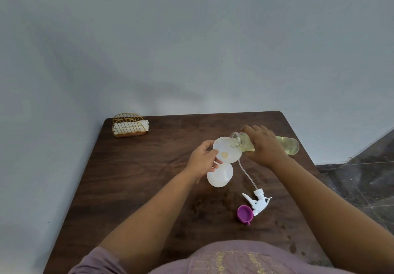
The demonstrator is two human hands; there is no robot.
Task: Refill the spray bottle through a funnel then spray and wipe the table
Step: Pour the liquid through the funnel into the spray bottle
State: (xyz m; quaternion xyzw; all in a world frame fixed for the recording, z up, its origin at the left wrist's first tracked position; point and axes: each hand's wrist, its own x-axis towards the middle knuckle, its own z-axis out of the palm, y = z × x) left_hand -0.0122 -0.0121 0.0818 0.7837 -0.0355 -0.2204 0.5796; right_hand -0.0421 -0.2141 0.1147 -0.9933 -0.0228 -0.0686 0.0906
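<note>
Partly hidden, right hand [263, 145] gripping tilted refill bottle [287, 144], left hand [202, 159] pinching funnel [227, 150] over spray bottle [219, 176]

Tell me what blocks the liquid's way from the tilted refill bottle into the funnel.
Nothing visible. The refill bottle, held by the right hand, has its cap off, and its open mouth sits right over the funnel, which the left hand steadies.

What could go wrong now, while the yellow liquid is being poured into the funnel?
1. The refill bottle is tipped nearly flat over the funnel; liquid may surge past the rim onto the table.
2. The left hand alone steadies funnel and spray bottle; a slip could tip both.
</note>
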